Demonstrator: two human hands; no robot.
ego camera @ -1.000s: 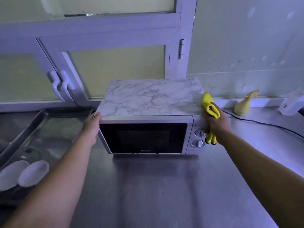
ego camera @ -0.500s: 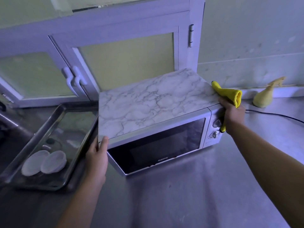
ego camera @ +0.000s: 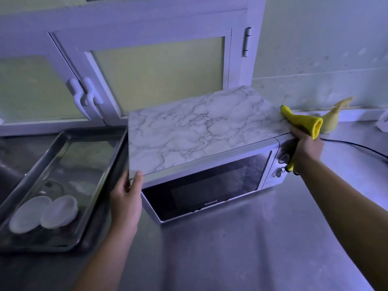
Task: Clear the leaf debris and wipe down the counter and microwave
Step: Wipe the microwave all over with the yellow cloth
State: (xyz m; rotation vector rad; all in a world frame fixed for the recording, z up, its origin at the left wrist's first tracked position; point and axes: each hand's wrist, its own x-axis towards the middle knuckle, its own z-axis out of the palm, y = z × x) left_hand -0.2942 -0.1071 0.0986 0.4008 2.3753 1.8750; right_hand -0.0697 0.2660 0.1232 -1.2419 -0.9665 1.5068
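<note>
A white microwave (ego camera: 201, 131) with a marble-patterned top and dark glass door stands turned at an angle on the steel counter (ego camera: 241, 248). My left hand (ego camera: 127, 198) grips its front left corner, thumb on the top edge. My right hand (ego camera: 305, 147) holds the front right corner by the dials, with a yellow cloth (ego camera: 302, 121) bunched in its fingers; the cloth sticks up over the top edge and a strip hangs below the hand.
A steel tray (ego camera: 27, 177) with two white round lids (ego camera: 44, 214) lies left of the microwave. A yellow spray bottle (ego camera: 333, 117) stands by the wall at right, a black power cord (ego camera: 357, 147) trails across the counter. Cabinet doors with white handles (ego camera: 86, 95) stand behind.
The microwave has swung from square-on to angled, its left front corner pulled toward me. Both hands kept their grips on the corners.
</note>
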